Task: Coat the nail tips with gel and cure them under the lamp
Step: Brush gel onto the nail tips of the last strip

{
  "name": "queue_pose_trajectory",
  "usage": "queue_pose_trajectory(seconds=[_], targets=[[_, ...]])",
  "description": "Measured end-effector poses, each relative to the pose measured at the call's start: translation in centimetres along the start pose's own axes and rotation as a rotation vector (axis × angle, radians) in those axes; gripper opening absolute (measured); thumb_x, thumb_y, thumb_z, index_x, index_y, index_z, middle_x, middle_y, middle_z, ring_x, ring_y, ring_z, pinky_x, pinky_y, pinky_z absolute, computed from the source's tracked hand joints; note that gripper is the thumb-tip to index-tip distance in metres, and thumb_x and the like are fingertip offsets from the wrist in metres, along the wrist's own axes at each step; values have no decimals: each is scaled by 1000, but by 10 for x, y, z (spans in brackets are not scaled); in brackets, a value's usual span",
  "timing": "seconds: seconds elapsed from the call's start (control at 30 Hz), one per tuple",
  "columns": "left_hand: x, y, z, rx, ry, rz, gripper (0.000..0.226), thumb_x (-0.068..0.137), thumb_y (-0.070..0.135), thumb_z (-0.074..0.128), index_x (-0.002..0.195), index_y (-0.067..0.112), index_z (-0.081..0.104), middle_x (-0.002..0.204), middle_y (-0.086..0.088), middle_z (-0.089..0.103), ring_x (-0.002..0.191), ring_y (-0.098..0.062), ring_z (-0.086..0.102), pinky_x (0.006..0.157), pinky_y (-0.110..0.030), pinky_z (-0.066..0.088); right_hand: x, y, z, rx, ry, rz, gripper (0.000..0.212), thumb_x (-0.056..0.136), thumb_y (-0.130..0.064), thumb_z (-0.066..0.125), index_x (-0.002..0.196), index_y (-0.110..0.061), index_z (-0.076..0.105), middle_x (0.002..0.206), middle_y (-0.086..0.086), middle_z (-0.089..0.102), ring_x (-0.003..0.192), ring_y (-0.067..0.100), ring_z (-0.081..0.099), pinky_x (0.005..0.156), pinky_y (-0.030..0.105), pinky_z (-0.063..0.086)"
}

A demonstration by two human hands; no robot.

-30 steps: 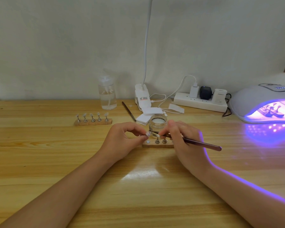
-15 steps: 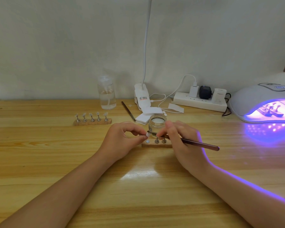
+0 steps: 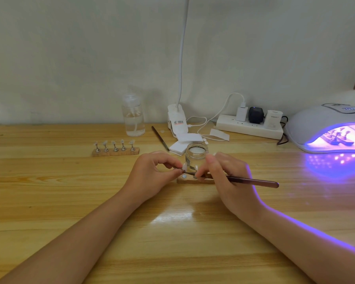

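Note:
My left hand (image 3: 152,173) pinches a small metal stand topped with a clear nail tip (image 3: 184,167) just above a wooden holder strip (image 3: 195,179). My right hand (image 3: 225,177) grips a dark brush (image 3: 252,181), its tip touching the nail tip. An open glass gel jar (image 3: 196,153) stands right behind the hands. A second wooden holder (image 3: 115,151) with several nail tips sits at the left. At the right, the white curing lamp (image 3: 326,124) glows purple with nail stands inside.
A clear pump bottle (image 3: 133,117), a spare brush (image 3: 160,138), white pads (image 3: 184,142), a clip lamp base (image 3: 177,121) and a power strip (image 3: 250,126) with cables line the back of the wooden table (image 3: 49,191) by the wall.
The brush tip has shifted slightly left along the nail tip. Both hands stay in the same spot.

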State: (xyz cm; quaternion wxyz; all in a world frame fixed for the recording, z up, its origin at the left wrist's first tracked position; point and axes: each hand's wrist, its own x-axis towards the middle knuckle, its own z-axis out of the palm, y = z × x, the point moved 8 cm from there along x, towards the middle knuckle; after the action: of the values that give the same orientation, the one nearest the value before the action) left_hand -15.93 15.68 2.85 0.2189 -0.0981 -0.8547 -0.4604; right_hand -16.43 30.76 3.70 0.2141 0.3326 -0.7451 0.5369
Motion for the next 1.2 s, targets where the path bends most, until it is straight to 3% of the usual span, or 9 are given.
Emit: queue_pose_trajectory(seconds=[0.17, 0.23, 0.43, 0.63, 0.83, 1.03, 1.2], targets=[[0, -1, 0, 15, 8, 5, 16, 69, 8, 77, 67, 22, 69, 69, 10, 63, 71, 4, 53, 66, -2, 35, 2, 1, -5, -32, 46, 20, 37, 91, -36, 36, 65, -28, 61, 63, -11, 61, 70, 8, 58, 70, 26, 45], [0, -1, 0, 17, 9, 4, 14, 69, 8, 77, 68, 20, 70, 69, 11, 62, 70, 5, 53, 66, -2, 35, 3, 3, -3, -74, 26, 39, 36, 92, -34, 40, 66, -26, 62, 63, -11, 61, 71, 9, 57, 70, 29, 45], [0, -3, 0, 11, 13, -11, 20, 69, 7, 77, 66, 24, 68, 68, 11, 62, 69, 6, 52, 66, -2, 35, -1, -4, 0, -21, -4, -54, 48, 90, -33, 35, 60, -11, 67, 58, -18, 56, 65, 0, 55, 68, 17, 40], [0, -5, 0, 13, 8, -33, 17, 69, 11, 77, 67, 25, 68, 70, 11, 63, 70, 3, 52, 64, -4, 35, 3, -2, -2, -155, 37, -43, 40, 90, -35, 35, 66, -23, 64, 59, -16, 57, 68, 3, 53, 69, 19, 39], [0, -5, 0, 19, 1, -38, 18, 70, 9, 77, 66, 25, 68, 69, 11, 63, 69, 2, 51, 64, -5, 36, 0, -5, -1, -63, 11, -91, 47, 91, -30, 36, 59, -13, 66, 56, -13, 57, 63, 4, 55, 69, 18, 39], [0, -5, 1, -6, -6, -52, 17, 69, 10, 77, 66, 25, 69, 69, 10, 64, 68, 2, 52, 63, -4, 36, 4, 0, 1, -173, 15, -19, 37, 89, -39, 35, 68, -27, 62, 61, -20, 56, 70, 3, 53, 68, 17, 38], [0, -6, 2, -14, -8, -64, 21, 70, 9, 77, 64, 27, 68, 67, 10, 64, 67, 2, 52, 61, -4, 38, 0, -5, 3, -78, -21, -65, 49, 90, -35, 35, 60, -12, 66, 58, -21, 55, 65, -3, 55, 72, 21, 39]])
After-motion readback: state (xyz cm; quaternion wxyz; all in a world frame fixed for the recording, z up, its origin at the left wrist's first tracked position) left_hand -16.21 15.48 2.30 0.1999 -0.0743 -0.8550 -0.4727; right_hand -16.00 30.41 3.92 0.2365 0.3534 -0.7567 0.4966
